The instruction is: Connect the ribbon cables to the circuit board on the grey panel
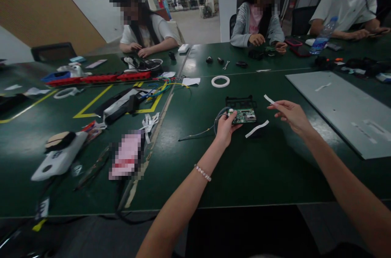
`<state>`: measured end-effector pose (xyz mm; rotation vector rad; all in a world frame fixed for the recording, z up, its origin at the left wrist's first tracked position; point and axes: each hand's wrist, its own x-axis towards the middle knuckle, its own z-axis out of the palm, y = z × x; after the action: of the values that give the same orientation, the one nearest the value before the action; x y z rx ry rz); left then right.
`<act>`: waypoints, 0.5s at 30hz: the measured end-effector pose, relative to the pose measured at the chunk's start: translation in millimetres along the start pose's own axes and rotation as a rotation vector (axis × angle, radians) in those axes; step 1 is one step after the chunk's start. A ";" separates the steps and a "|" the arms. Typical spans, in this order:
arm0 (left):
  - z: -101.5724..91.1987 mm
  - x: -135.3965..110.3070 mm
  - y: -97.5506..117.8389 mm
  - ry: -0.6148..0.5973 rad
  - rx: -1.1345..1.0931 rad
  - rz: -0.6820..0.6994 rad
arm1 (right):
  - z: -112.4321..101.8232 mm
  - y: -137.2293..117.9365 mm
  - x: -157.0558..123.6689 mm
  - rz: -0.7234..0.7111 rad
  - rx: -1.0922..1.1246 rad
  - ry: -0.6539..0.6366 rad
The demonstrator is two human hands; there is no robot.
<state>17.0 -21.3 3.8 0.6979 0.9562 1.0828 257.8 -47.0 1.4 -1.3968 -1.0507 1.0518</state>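
My left hand (226,127) grips the left edge of a small green circuit board (244,116) on the dark green table (238,168), fingers closed round it. A thin grey cable (198,133) runs left from the board. My right hand (290,113) hovers to the right of the board and pinches a short white strip (269,99) between thumb and fingers. A second white strip (257,128) lies on the table just below the board. A black plastic frame (241,101) sits right behind the board.
A white tape ring (220,81) lies further back. A grey metal panel (339,109) covers the right side. At the left are a white device (59,158), coloured wires (157,88) and red power strips (100,78). Three people sit along the far edge; a water bottle (324,36) stands there.
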 end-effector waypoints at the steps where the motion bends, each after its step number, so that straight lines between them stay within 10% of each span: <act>1: -0.2 0.4 -0.3 0.000 0.000 0.009 | 1.5 -3.9 -2.4 -0.044 -0.031 0.019; 9: 0.5 7.4 -5.3 0.024 -0.047 0.058 | 42.4 -52.8 -46.3 -0.652 -0.538 0.118; 15: -1.0 3.3 -8.4 0.061 0.015 0.136 | 119.0 -52.4 -76.8 -0.278 -0.264 -0.537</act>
<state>20.1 -20.9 -4.8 0.7543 0.9808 1.2239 121.8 -91.3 49.8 -1.1429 -1.7746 1.1357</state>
